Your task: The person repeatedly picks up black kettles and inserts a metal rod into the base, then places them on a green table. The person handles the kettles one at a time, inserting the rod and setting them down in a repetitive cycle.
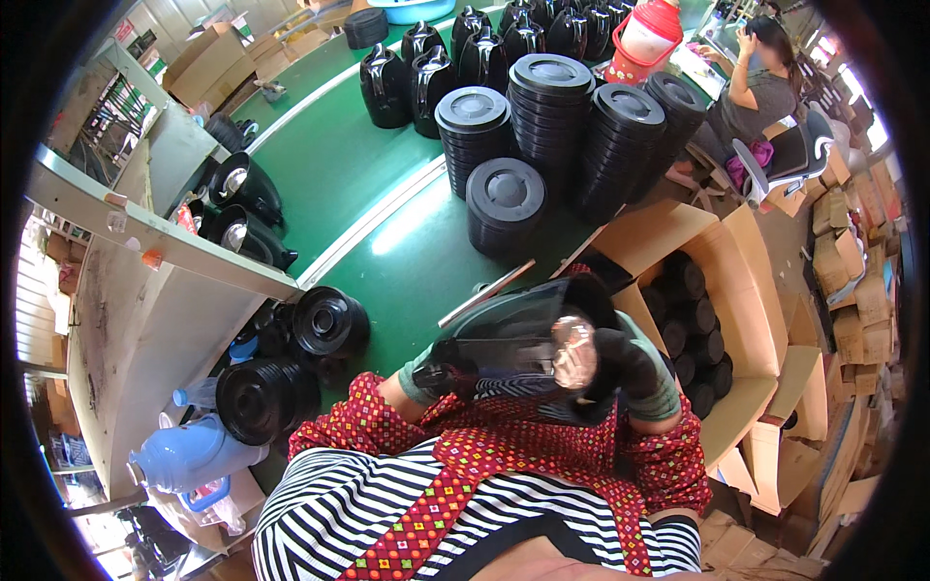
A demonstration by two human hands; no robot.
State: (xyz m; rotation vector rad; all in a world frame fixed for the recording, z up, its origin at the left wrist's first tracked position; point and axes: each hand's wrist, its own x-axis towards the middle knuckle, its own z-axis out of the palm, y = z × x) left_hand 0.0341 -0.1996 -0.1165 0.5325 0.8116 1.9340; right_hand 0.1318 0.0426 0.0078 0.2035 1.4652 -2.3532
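A glossy black jug [513, 334] lies sideways in front of my chest, blurred by motion, its round end with a shiny silver middle turned toward me. My left hand [448, 370], in a dark glove with a grey-green cuff, grips its left side. At the silver end, my right hand [630, 366], gloved alike, has its fingers closed on the jug's edge; they are partly smeared. Beyond the jug, a thin strip [486, 292] rests on the green table [387, 228]. A short stack of round black lids [506, 194] stands farther off.
Taller lid stacks [550, 107] and upright black jugs [386, 85] fill the far table, beside a red bucket [647, 41]. An open carton [741, 281] of black round parts is at right. Black round parts [254, 397] and a blue flask [189, 453] sit at left. A person [760, 82] sits beyond.
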